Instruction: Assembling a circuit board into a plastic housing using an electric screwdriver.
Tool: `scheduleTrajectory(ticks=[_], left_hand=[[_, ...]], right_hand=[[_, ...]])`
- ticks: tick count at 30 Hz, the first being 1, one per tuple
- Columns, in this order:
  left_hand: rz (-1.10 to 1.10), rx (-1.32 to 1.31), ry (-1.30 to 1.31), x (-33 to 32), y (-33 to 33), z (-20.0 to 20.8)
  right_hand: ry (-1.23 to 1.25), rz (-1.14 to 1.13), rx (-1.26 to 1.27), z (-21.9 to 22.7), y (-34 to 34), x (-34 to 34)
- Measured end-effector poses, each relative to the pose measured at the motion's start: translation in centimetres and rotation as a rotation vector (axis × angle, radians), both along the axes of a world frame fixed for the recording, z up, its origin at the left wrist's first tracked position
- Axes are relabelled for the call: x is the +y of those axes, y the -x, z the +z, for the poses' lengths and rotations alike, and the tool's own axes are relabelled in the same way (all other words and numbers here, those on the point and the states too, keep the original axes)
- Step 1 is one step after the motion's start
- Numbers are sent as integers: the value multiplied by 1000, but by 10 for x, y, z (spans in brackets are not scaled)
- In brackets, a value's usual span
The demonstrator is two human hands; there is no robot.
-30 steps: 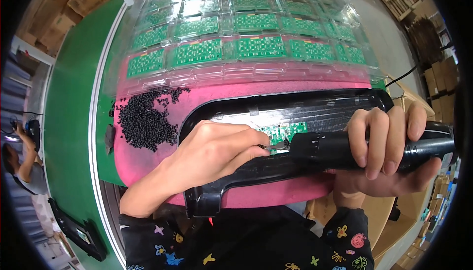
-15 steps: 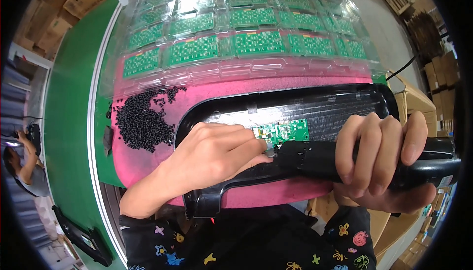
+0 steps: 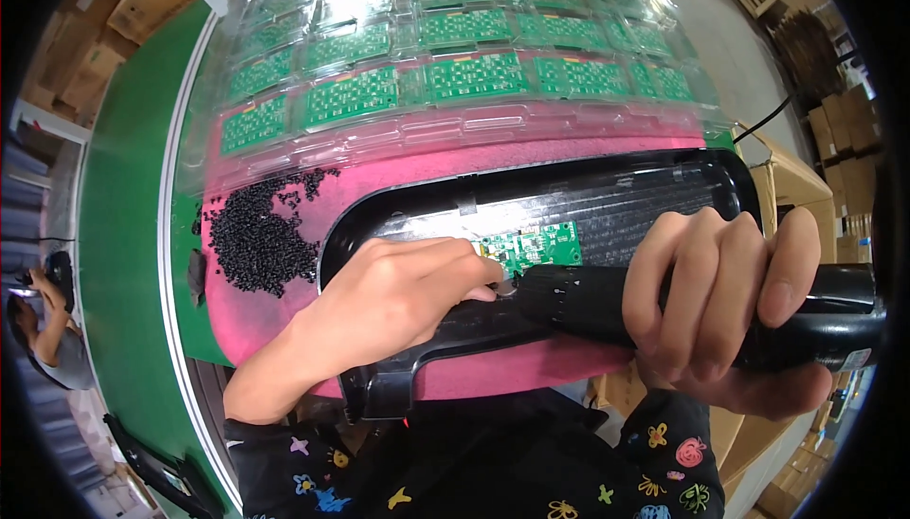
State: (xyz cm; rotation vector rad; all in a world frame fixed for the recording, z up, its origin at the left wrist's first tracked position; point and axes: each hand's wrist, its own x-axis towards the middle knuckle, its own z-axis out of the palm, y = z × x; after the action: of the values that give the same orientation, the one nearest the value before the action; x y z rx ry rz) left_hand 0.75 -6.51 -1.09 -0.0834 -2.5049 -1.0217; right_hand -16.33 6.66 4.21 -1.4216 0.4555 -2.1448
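From my station I see black housing shell point(image 3: 621, 204): glossy plastic, smooth. Power screwdriver point(image 3: 592, 301): plastic, matt collar, shinier rear. Blister trays point(image 3: 493, 121): clear, glossy plastic. Pink mat point(image 3: 531, 369): matt. Carton point(image 3: 798, 187): dull brown cardboard.

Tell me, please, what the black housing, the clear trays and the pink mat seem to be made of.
Black housing: probably glossy moulded plastic, judging by bright reflections and rounded rim.
Clear trays: likely shiny plastic, transparent with moulded pockets and glare.
Pink mat: matte, perhaps rubber or foam; its dull surface leaves this open.
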Motion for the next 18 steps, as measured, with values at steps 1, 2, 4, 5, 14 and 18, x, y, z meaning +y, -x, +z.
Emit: scheduleTrajectory(ticks=[1,2,4,5,14,18], left_hand=[[25,25,1,0,0,-1],[49,49,2,-1,0,-3],[65,79,15,-2,0,-3],[85,106,31,-2,0,-3],[86,117,37,-1,3,-1],[72,70,75,-3,-1,3]], right_hand=[[23,-1,1,-1,0,-1],[46,-2,3,-1,1,-1],[42,-5,3,0,2,-1],[41,-5,1,0,3,0],[18,5,-26,1,4,4],[14,-4,-16,0,4,4]])
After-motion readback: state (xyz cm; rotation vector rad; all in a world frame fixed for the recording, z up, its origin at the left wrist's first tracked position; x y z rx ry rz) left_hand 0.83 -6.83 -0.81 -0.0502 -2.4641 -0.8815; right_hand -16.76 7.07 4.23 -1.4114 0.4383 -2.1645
